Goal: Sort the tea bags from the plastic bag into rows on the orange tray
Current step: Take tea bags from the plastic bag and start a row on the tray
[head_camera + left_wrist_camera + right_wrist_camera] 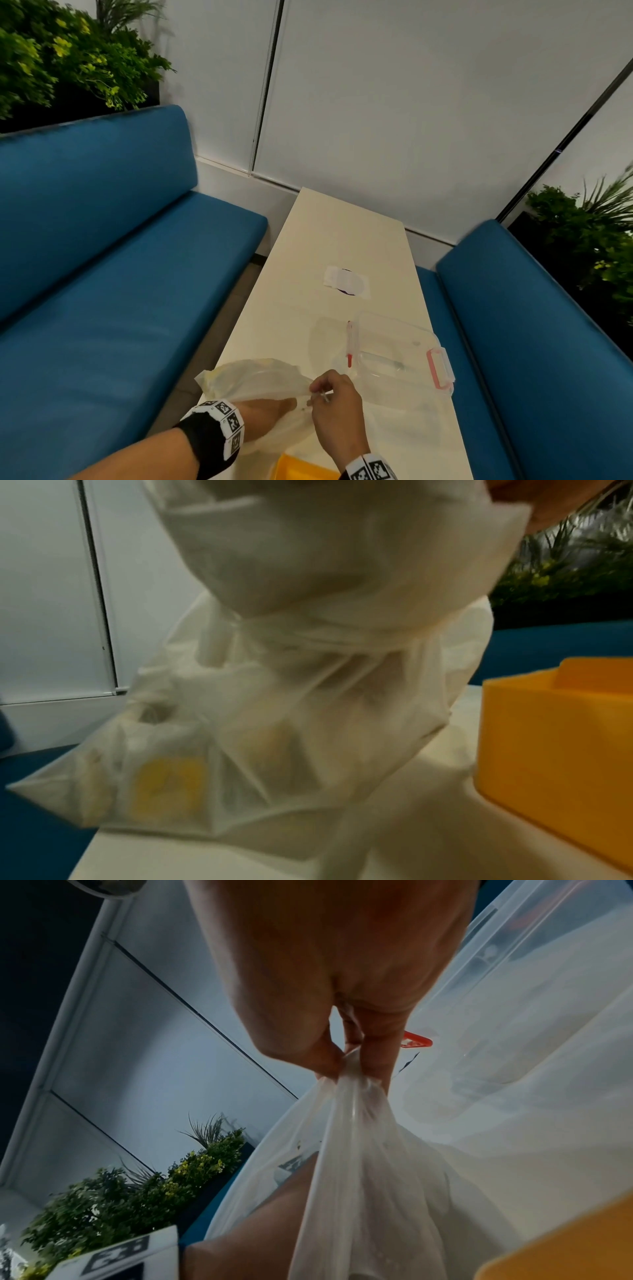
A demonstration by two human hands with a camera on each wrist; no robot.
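Pinching plastic bag [260, 380] rim with right hand [337, 407] fingers [377, 1053]; left hand [263, 416] reaching inside, finger state hidden, beside orange tray [301, 467].

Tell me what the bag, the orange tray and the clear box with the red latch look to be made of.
Plastic bag: thin, milky, translucent plastic film; it creases and bunches where the right hand pinches it.
Orange tray: probably rigid moulded plastic, opaque, matte, with straight walls.
Clear box: seemingly hard transparent plastic, glossy; the table shows through it.
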